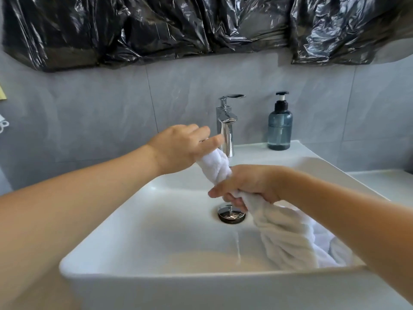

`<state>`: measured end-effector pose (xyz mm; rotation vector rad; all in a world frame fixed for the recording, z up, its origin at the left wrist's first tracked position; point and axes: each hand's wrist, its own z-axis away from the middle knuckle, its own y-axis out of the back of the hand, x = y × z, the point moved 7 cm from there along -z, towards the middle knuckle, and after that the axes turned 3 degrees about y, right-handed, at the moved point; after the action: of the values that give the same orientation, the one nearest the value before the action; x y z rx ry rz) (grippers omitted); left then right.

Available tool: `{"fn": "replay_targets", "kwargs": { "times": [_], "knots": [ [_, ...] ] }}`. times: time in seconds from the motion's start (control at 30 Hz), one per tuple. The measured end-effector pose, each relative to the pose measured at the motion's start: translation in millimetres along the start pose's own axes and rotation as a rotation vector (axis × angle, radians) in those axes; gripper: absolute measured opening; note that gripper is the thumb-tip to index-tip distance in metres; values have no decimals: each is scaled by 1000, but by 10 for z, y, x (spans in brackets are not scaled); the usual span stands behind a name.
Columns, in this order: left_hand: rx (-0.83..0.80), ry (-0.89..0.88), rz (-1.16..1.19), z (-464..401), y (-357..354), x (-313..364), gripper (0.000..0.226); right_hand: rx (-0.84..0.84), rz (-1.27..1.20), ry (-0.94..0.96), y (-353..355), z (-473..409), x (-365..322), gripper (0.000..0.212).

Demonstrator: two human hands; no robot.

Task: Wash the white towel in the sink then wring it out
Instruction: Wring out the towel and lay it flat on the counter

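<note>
The white towel [283,238] is twisted into a rope above the white sink [138,271]. My left hand [181,148] grips its upper end near the chrome faucet [226,128]. Lower down, over the drain [231,214], my right hand [245,184] grips the middle of the twist. The loose rest of the towel hangs into the basin at the right, under my right forearm. A thin trickle of water falls into the basin in front of the drain.
A blue soap pump bottle [280,126] stands on the sink's back ledge right of the faucet. Black plastic sheeting [201,25] covers the wall above the grey tiles. A white counter [386,182] lies to the right of the sink.
</note>
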<state>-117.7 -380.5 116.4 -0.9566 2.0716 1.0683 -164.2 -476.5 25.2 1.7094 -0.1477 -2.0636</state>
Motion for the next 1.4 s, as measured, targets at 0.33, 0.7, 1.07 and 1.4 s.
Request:
{"fn": "replay_targets", "kwargs": {
  "times": [0.33, 0.7, 1.07, 1.4],
  "knots": [
    [-1242, 1084, 1501, 391, -391, 452, 27, 469, 978, 223, 262, 156, -193, 34],
    [18, 665, 1201, 311, 159, 262, 71, 23, -200, 63, 404, 223, 107, 12],
    [232, 314, 119, 133, 76, 340, 35, -255, -258, -41, 73, 182, 154, 26],
    [70, 98, 199, 48, -57, 394, 27, -157, -119, -139, 62, 130, 229, 20]
  ]
}}
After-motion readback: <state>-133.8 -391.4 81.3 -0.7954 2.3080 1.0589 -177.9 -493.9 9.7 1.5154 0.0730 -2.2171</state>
